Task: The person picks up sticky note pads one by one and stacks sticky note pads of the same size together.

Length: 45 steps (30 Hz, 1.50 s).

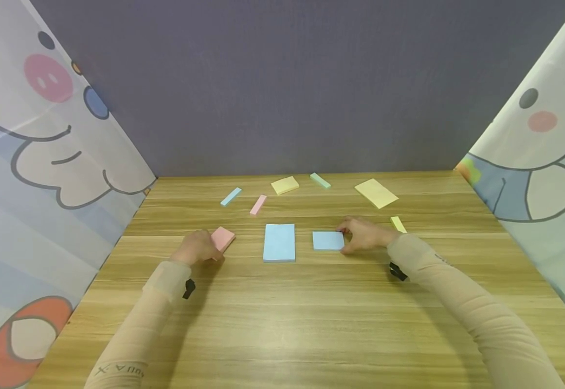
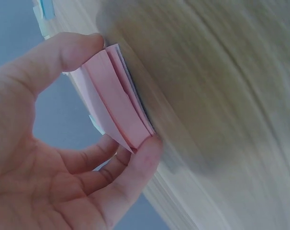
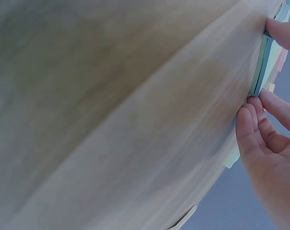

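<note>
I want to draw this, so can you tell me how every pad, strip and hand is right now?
Left hand: gripping the pink pad
Right hand: pinching the small blue pad
Pink pad: held, layers parted at the edge
Small blue pad: held
Large blue pad: flat, untouched
Small yellow pad: flat, untouched
Large yellow pad: flat, untouched
Blue strip: untouched
Pink strip: untouched
Green strip: untouched
Yellow strip: partly hidden

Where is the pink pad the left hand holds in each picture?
Head: pink pad left of centre, in the left hand.
Left wrist: pink pad left of the middle, between thumb and fingers.
Right wrist: cannot tell; a pink sliver near the right edge is too small to identify.
Shared landmark: the wood-grain table, in all three.
</note>
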Motion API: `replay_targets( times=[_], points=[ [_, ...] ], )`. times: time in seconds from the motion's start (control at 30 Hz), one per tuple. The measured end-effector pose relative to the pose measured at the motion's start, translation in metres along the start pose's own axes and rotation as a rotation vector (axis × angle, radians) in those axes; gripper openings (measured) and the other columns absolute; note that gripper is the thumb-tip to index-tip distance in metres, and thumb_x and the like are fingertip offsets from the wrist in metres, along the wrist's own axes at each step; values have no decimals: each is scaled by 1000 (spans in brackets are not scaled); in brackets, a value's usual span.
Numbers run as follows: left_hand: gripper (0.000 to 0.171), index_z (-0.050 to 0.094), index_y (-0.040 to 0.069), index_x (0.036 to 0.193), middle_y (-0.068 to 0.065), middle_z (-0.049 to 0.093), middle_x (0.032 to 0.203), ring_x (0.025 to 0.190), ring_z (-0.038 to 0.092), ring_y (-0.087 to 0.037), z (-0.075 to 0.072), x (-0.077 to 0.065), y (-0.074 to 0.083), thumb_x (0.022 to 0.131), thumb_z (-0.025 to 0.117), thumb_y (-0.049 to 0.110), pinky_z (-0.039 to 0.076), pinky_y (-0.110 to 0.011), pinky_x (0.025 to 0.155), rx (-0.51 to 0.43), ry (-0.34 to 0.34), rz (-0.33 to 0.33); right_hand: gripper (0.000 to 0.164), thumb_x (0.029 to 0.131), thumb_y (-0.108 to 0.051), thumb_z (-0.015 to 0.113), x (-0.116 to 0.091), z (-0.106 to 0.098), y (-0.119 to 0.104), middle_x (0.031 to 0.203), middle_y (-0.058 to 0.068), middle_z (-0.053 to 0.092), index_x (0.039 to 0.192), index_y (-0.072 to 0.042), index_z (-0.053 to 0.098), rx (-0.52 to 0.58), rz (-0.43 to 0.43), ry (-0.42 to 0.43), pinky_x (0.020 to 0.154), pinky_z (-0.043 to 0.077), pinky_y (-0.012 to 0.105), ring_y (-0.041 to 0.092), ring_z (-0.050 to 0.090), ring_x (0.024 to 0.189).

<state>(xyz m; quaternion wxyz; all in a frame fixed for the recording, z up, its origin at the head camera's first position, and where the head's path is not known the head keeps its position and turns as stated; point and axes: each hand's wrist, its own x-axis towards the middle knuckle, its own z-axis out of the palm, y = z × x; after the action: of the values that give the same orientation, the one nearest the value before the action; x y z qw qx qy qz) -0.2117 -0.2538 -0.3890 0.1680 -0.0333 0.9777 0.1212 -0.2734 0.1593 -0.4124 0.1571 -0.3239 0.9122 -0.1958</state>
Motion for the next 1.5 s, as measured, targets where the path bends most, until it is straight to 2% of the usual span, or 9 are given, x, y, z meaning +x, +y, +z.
replay_targets(
  times=[0.17,0.3,1.07,1.3,1.5],
  points=[
    [30,59,4,76,-7,58,77,67,48,-19,-2,0,2,67,73,29,39,-26,57,-27,-4,5,61,72,-29,76,1,-2,-1,118,18,53,120,3,56,-4,-3,-4,87,47,42,29,54,103],
    [30,59,4,77,-6,58,76,67,49,-18,-2,1,3,67,73,29,39,-26,57,-30,5,19,61,72,-29,76,1,-2,-1,118,18,53,121,3,56,-10,-4,-7,87,47,42,28,54,103],
    [47,55,-1,98,-11,60,90,78,53,-23,-2,-1,19,67,75,27,46,-32,67,-99,44,86,63,72,-31,75,1,0,1,125,26,48,122,2,55,-12,22,-4,90,45,45,31,55,105],
    [48,53,-5,108,-14,60,93,80,54,-25,-5,-1,24,72,70,21,47,-34,68,-113,59,126,63,72,-31,76,1,0,0,121,21,51,122,1,56,0,17,0,88,47,43,29,55,104],
    [55,51,-6,116,-15,60,98,85,56,-26,-9,-2,32,74,70,23,49,-37,73,-98,83,153,63,72,-31,76,0,0,1,119,19,51,121,2,56,1,8,2,88,47,43,29,54,103]
  ],
)
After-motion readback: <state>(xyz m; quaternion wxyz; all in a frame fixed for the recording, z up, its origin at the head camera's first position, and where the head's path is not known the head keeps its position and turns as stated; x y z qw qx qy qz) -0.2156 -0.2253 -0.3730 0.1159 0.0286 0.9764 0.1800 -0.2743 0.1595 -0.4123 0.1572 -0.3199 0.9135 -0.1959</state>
